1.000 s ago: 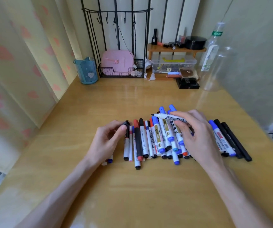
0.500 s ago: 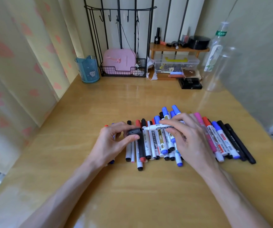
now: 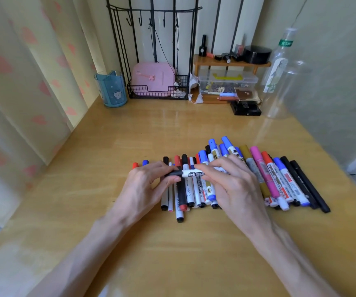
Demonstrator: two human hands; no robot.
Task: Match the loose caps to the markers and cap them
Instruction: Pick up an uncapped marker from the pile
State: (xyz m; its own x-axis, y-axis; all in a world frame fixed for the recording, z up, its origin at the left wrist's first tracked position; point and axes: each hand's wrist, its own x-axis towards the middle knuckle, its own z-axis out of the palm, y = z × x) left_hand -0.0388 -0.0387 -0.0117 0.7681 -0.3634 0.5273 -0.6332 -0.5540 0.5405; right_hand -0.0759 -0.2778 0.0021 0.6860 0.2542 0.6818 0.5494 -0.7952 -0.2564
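A row of several markers (image 3: pixel 267 179) in black, blue, red, pink and gold lies across the middle of the wooden desk (image 3: pixel 172 243). Above the row, my right hand (image 3: pixel 232 185) grips a white marker (image 3: pixel 194 174) held sideways. My left hand (image 3: pixel 147 185) pinches a black cap (image 3: pixel 173 173) between thumb and fingers, and the cap sits on the marker's left end. A red cap (image 3: pixel 135 165) and a blue cap (image 3: pixel 145 162) lie just beyond my left hand.
At the back stand a blue cup (image 3: pixel 111 90), a black wire rack with a pink case (image 3: pixel 153 82), a small wooden shelf (image 3: pixel 230 63) over a clear box, a black box (image 3: pixel 246 108) and clear bottles (image 3: pixel 280 67). A curtain hangs on the left.
My hands came together: the black cap in my left hand met the tip of the white marker in my right hand and now sits on its end.
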